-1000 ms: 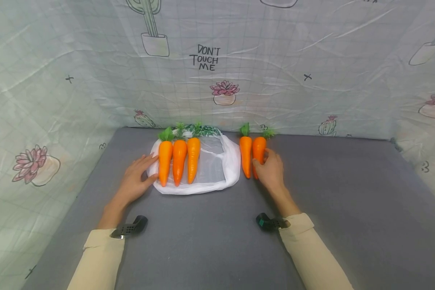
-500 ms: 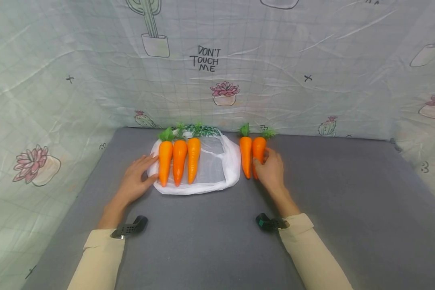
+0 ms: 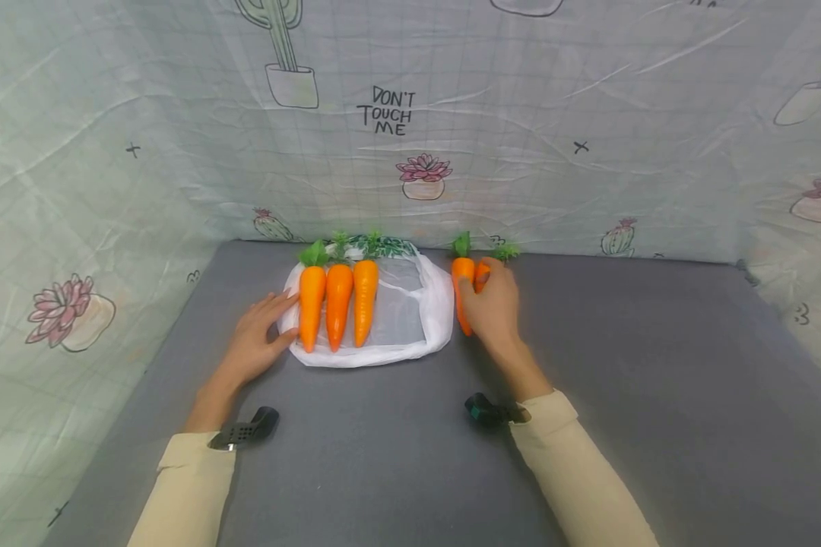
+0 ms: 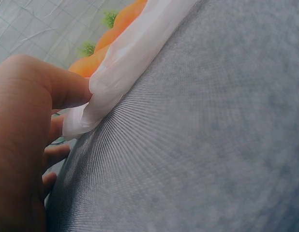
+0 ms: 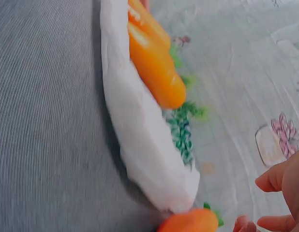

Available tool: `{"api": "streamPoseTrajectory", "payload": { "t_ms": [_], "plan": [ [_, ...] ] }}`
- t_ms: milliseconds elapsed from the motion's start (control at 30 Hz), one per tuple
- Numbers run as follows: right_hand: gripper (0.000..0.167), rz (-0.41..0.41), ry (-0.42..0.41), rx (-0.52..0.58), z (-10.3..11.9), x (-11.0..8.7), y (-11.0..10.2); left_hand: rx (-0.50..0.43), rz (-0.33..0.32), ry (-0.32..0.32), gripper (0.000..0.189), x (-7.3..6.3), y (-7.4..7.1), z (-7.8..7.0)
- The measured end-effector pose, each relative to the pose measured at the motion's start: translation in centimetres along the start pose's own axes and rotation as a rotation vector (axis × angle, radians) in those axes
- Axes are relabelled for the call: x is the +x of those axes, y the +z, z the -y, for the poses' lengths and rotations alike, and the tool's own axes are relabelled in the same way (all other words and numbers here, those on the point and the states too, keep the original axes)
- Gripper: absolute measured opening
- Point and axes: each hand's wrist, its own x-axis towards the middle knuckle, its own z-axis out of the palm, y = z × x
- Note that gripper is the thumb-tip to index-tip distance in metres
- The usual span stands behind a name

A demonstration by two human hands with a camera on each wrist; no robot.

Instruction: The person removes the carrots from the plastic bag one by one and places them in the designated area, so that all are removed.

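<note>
The nearer of the two loose carrots, a long orange tapering one with a broad green leaf [image 3: 462,267], is found just ahead of and to the left of the right hand [image 3: 496,302], between that hand and the bag. Its long axis is pointed almost straight away from the person, with the leafy end toward the back and the thin tip toward the person; its lower part is partly covered by the thumb. It is reached far more readily by the right hand than by the left, from which it is separated by the whole bag.

The right hand is held with thumb and fingers parted; no carrot is seen enclosed by them in the right wrist view, and whether either carrot is touched cannot be told. A second orange carrot with a feathery green top [image 3: 481,275] is mostly hidden beneath that hand.

The white plastic bag with green leaf print [image 3: 439,313] lies at the left of the loose pair, its near side just beside the first carrot. Three orange carrots [image 3: 339,304] are laid side by side within its rim. The left edge is touched by the left hand [image 3: 250,336], whose fingers are extended and spread from the thumb.
</note>
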Motion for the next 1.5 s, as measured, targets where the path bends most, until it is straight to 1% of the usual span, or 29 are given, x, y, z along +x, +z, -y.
{"api": "streamPoseTrajectory", "payload": {
  "t_ms": [167, 367, 533, 700, 833, 1000, 1233, 1367, 1500],
  "plan": [
    [0.047, 0.014, -0.024, 0.028, 1.6, -0.6, 1.2, 0.004, 0.004, -0.002, 0.060, 0.0, 0.0, 0.1],
    [0.048, 0.044, -0.064, 0.041, 3.5, -1.5, 2.9, 0.012, 0.025, -0.022, 0.061, 0.0, -0.1, 0.0],
    [0.047, 0.074, -0.070, 0.069, 4.6, -2.4, 4.4, 0.012, 0.029, -0.023, 0.061, 0.0, -0.1, 0.1],
    [0.048, 0.099, -0.071, 0.074, 5.5, -3.3, 5.8, 0.015, 0.026, -0.026, 0.061, -0.1, 0.0, 0.2],
    [0.048, 0.124, -0.065, 0.094, 6.0, -4.0, 6.7, 0.016, 0.023, -0.021, 0.061, -0.1, 0.0, 0.1],
    [0.045, 0.135, -0.058, 0.132, 6.5, -4.7, 7.8, 0.011, 0.014, -0.010, 0.061, -0.2, 0.0, 0.0],
    [0.045, 0.117, -0.037, 0.167, 6.7, -5.8, 9.4, 0.014, 0.006, -0.010, 0.060, -0.2, 0.0, 0.2],
    [0.044, 0.108, -0.047, 0.162, 6.6, -6.3, 10.3, 0.013, 0.005, -0.011, 0.061, -0.2, 0.1, 0.2],
    [0.046, 0.099, -0.031, 0.138, 6.4, -6.6, 11.0, 0.010, 0.014, -0.020, 0.062, -0.1, 0.1, 0.3]
  ]
}}
